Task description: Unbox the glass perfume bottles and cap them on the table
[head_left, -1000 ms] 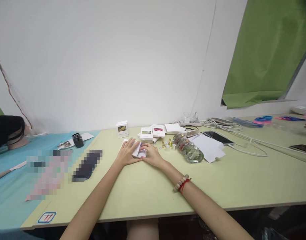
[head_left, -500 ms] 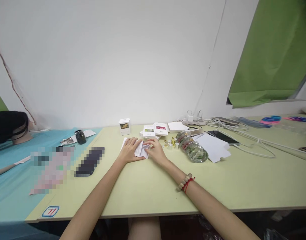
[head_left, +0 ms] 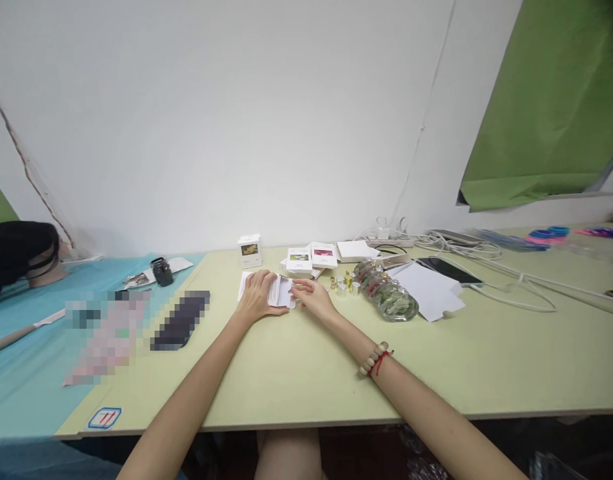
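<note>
On the table in front of me lies a small white cardboard box with its right end opened out into flaps. My left hand is wrapped over the box from the left, thumb along its near side. At the open end, my right hand has bent fingers closed on the edge of a flap; the fingertips are partly hidden. Behind the box stands an upright white box with a yellow-flower picture. White boxes with a green picture and a pink picture lie further right.
Right of my hands are small gold and silver caps and a row of glass bottles. Beyond them lie white paper, a tablet and white cables. A dark jar and a knife are on the left.
The right fingers have shifted slightly at the box's open end, and more of the flap and opening shows. The left hand keeps its hold. The camera view has moved slightly.
</note>
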A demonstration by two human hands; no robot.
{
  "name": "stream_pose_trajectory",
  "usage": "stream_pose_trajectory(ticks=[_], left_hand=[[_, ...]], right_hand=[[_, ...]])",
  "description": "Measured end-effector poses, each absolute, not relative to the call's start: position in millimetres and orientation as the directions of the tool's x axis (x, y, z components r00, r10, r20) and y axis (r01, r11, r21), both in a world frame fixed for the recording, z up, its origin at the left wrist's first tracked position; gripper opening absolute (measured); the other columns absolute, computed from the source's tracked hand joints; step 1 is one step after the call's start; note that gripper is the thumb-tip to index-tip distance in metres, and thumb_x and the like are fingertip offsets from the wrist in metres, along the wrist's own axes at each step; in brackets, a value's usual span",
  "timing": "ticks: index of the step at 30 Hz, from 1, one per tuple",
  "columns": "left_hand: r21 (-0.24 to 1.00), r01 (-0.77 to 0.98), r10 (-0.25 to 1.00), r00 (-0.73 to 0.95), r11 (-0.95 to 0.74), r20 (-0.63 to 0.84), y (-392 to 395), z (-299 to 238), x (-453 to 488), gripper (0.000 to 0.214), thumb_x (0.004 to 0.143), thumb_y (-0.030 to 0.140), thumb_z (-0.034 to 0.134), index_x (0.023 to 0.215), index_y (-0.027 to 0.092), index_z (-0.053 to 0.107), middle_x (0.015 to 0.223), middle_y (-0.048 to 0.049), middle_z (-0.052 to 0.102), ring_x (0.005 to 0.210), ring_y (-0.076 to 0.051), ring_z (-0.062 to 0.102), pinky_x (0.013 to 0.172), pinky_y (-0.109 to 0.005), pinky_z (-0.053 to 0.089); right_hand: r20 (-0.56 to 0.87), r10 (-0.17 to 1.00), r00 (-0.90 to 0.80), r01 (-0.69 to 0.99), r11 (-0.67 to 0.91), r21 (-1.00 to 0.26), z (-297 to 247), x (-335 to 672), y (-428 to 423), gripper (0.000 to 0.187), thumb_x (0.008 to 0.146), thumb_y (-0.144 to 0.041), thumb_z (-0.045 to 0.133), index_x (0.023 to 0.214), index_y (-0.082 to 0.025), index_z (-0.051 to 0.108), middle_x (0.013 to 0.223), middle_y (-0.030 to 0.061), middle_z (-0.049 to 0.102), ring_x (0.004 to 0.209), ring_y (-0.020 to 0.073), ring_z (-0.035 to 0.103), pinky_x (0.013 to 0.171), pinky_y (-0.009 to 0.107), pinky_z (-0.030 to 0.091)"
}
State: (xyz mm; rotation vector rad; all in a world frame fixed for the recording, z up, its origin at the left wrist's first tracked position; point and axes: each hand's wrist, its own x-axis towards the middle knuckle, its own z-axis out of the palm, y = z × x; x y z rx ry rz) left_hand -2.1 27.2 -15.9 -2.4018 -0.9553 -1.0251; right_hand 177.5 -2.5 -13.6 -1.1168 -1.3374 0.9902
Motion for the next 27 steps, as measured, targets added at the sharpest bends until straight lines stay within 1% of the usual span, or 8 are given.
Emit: stream_pose_trajectory(ticks=[2, 5, 9, 13, 17, 20, 24, 27], left_hand=[[-0.064, 0.708, 0.431, 0.496, -0.703, 0.753, 27.4, -16.9, -1.9, 0.084, 0.054, 0.06, 0.064, 0.12, 0.017, 0.036, 0.114, -0.015, 0.047, 0.113, -0.03, 0.041, 0.096, -0.044, 0.026], [-0.086, 0.709, 0.41, 0.497, -0.7, 0.765, 26.3, -17.0, -1.1, 0.087, 0.057, 0.058, 0.063, 0.125, 0.015, 0.031, 0.117, -0.0166, 0.045, 0.115, -0.03, 0.039, 0.097, -0.043, 0.026], [-0.112, 0.717, 0.426, 0.524, -0.688, 0.738, 25.6, -15.8, -0.4, 0.083, 0.062, 0.052, 0.063, 0.129, 0.015, 0.03, 0.118, -0.0166, 0.043, 0.118, -0.03, 0.036, 0.098, -0.042, 0.025], [-0.086, 0.74, 0.48, 0.516, -0.668, 0.71, 29.8, -16.8, -1.9, 0.084, 0.061, 0.046, 0.066, 0.13, 0.017, 0.028, 0.121, -0.0159, 0.04, 0.119, -0.03, 0.035, 0.097, -0.04, 0.027], [-0.047, 0.811, 0.548, 0.436, -0.583, 0.714, 33.5, -17.6, -4.3, 0.082, 0.062, 0.036, 0.067, 0.131, 0.016, 0.027, 0.123, -0.0155, 0.039, 0.12, -0.029, 0.034, 0.097, -0.04, 0.028], [-0.05, 0.848, 0.573, 0.399, -0.528, 0.716, 32.6, -16.2, -4.8, 0.079, 0.063, 0.029, 0.065, 0.131, 0.016, 0.027, 0.124, -0.0145, 0.04, 0.121, -0.027, 0.033, 0.097, -0.038, 0.027], [-0.054, 0.871, 0.573, 0.366, -0.488, 0.734, 29.5, -14.2, -4.6, 0.075, 0.067, 0.031, 0.061, 0.132, 0.016, 0.026, 0.126, -0.0145, 0.04, 0.122, -0.027, 0.033, 0.099, -0.038, 0.024], [-0.04, 0.887, 0.575, 0.331, -0.46, 0.748, 27.7, -13.4, -4.6, 0.073, 0.069, 0.034, 0.057, 0.132, 0.015, 0.026, 0.126, -0.0153, 0.039, 0.122, -0.027, 0.032, 0.1, -0.039, 0.023]], right_hand=[[0.207, 0.978, 0.005, 0.122, 0.204, -0.971, -13.7, 176.6, -4.0, 0.035, 0.066, -0.026, 0.064, 0.098, -0.015, 0.058, 0.077, 0.0051, 0.067, 0.063, 0.0128, 0.062, 0.047, 0.02, 0.045], [0.18, 0.981, -0.066, 0.162, 0.189, -0.969, -16.6, 175.2, -5.3, 0.028, 0.067, -0.029, 0.062, 0.09, -0.014, 0.06, 0.062, 0.001, 0.063, 0.052, 0.0105, 0.057, 0.042, 0.018, 0.04], [0.223, 0.966, -0.132, 0.186, 0.245, -0.952, -20.7, 174.5, -4.4, 0.019, 0.067, -0.032, 0.06, 0.077, -0.016, 0.06, 0.062, 0.0006, 0.062, 0.041, 0.0089, 0.052, 0.04, 0.021, 0.04], [0.266, 0.964, -0.025, 0.209, 0.265, -0.941, -22.0, 176.5, 0.0, 0.017, 0.066, -0.029, 0.059, 0.075, -0.015, 0.06, 0.069, 0.0029, 0.063, 0.039, 0.0087, 0.05, 0.043, 0.024, 0.042], [0.301, 0.948, 0.107, 0.206, 0.275, -0.939, -20.3, 179.3, 3.2, 0.029, 0.067, -0.031, 0.056, 0.089, -0.014, 0.059, 0.076, 0.0034, 0.062, 0.042, 0.0081, 0.051, 0.047, 0.024, 0.042], [0.342, 0.922, 0.182, 0.194, 0.307, -0.932, -17.0, 179.5, 2.4, 0.033, 0.068, -0.036, 0.054, 0.092, -0.014, 0.06, 0.082, 0.0038, 0.061, 0.043, 0.0077, 0.05, 0.047, 0.024, 0.041], [0.393, 0.881, 0.264, 0.151, 0.365, -0.919, -10.7, 178.5, -0.5, 0.038, 0.069, -0.04, 0.051, 0.095, -0.013, 0.059, 0.087, 0.0058, 0.061, 0.044, 0.0078, 0.049, 0.046, 0.024, 0.04], [0.404, 0.846, 0.349, 0.125, 0.385, -0.914, -6.6, 180.1, -1.1, 0.04, 0.072, -0.042, 0.047, 0.098, -0.013, 0.057, 0.08, 0.0053, 0.062, 0.044, 0.0094, 0.05, 0.045, 0.023, 0.04]])
